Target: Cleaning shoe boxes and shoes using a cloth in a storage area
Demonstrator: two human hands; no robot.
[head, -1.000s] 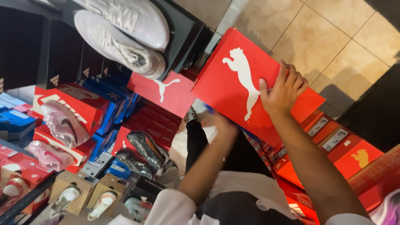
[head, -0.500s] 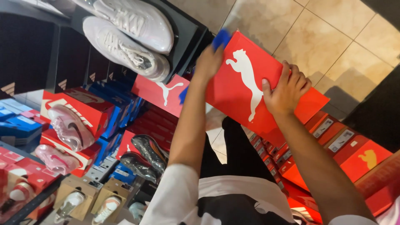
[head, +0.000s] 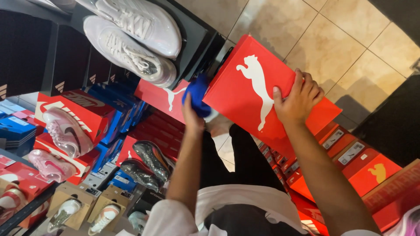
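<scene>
A red shoe box [head: 256, 89] with a white leaping-cat logo is held up in front of me over the tiled floor. My right hand [head: 299, 98] grips its lid near the right side. My left hand [head: 192, 114] holds a blue cloth [head: 197, 94] pressed against the box's left edge.
White sneakers [head: 133, 37] lie on a black display shelf [head: 192, 39] at upper left. Red and blue shoe boxes [head: 103, 116] with pink, black and white shoes on them stack at left. More red boxes [head: 358, 168] line the right. Beige floor tiles [head: 345, 39] lie beyond.
My left hand with the blue cloth has come up from below and now rests at the box's left edge, slightly lower than half a second ago. The right hand keeps its grip.
</scene>
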